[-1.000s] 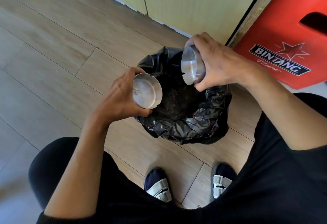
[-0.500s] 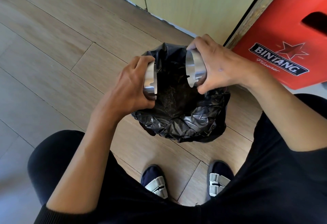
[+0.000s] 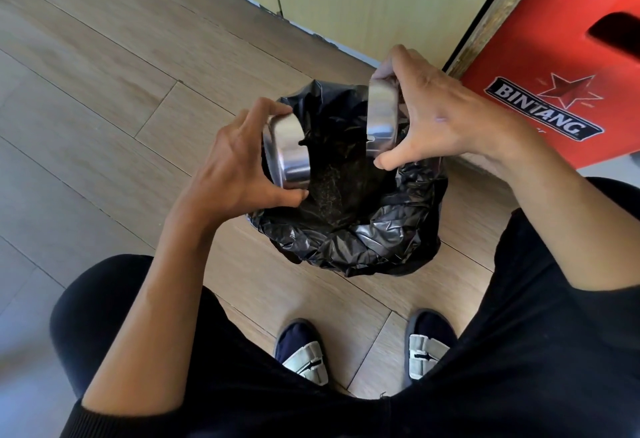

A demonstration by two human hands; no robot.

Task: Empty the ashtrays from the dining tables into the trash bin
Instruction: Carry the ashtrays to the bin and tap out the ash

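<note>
A: ok so where are we? We've got an ashtray in each hand, mid-frame, over the bin [image 3: 349, 240].

B: yep. Left hand [image 3: 232, 164] wraps round the left ashtray [image 3: 289, 153], right hand [image 3: 446, 119] pinches the right ashtray [image 3: 382, 115] between fingers and thumb. Both tipped on edge, mouths facing each other, apart. Black bag lines the bin, specks inside. Red crate [image 3: 554, 67] upper right, our shoes [image 3: 304, 351] at the bottom.

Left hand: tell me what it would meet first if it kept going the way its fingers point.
The left hand, gripping a round steel ashtray, points right across the black-lined trash bin. First in line is probably the second steel ashtray in the right hand; depth is unclear.
</note>
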